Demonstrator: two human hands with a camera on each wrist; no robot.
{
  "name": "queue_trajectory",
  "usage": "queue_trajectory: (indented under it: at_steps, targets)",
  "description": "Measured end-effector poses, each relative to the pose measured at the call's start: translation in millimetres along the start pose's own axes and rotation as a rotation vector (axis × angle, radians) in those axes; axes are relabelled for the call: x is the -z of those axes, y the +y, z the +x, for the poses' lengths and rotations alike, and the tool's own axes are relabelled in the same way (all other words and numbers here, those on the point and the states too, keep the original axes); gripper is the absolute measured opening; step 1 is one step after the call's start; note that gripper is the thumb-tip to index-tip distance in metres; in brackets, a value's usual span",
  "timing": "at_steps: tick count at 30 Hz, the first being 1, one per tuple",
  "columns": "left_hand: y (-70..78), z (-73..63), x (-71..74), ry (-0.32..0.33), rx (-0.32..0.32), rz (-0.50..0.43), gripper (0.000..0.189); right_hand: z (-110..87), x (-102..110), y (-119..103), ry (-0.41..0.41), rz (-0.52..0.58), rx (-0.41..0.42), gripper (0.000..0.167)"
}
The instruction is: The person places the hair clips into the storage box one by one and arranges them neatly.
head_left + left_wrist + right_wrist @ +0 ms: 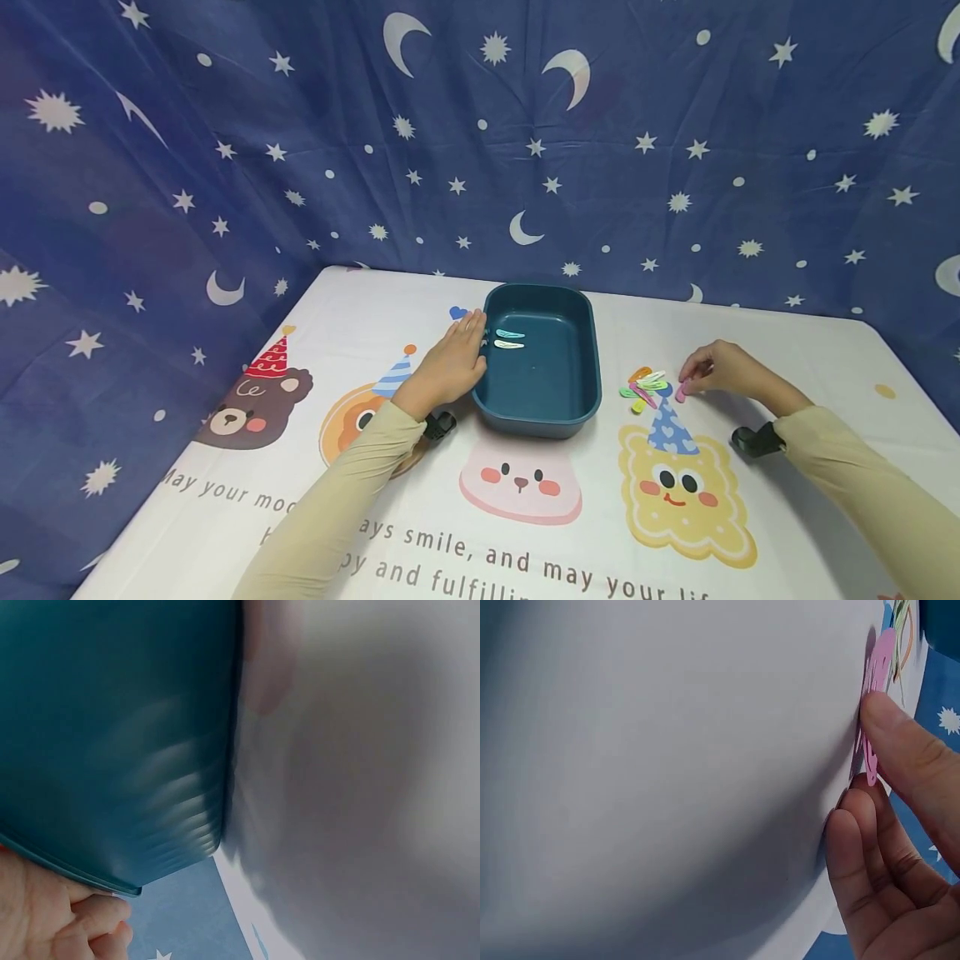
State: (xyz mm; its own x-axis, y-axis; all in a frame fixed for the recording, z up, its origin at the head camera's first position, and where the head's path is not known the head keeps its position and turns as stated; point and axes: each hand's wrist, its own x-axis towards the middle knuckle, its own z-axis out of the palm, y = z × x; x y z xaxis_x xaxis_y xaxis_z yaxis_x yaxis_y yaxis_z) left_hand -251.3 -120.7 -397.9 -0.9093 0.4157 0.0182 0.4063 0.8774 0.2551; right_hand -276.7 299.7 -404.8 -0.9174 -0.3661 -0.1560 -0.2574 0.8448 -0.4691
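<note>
A pink snap hair clip (883, 656) is pinched at my right hand (716, 369), the thumb (900, 724) across it, low over the white tablecloth. In the head view this pink clip (681, 392) shows at the fingertips, just right of a small pile of coloured hair clips (647, 385). My left hand (452, 358) rests along the left rim of a dark teal rectangular bin (536, 427), its fingers fairly straight. Inside the bin, near that hand, lie a light blue clip (510, 333) and a cream clip (508, 344).
The white cloth (360, 304) is printed with cartoon figures and lettering. A blue curtain (450, 208) with stars and moons hangs behind and at the left. The clip pile lies right of the bin, between it and my right hand.
</note>
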Motion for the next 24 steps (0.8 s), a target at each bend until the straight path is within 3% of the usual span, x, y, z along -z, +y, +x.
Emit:
queue_trajectory:
  at_steps: [19, 24]
  targets:
    - [1.5, -0.2, 0.8, -0.008, 0.003, 0.001, 0.063, -4.2, 5.1, 8.5, -0.098, 0.04, 0.052, 0.012]
    - [2.6, -1.4, 1.9, -0.005, 0.001, -0.002, 0.063, -4.7, 5.1, 11.1, -0.085, 0.026, 0.033, 0.014]
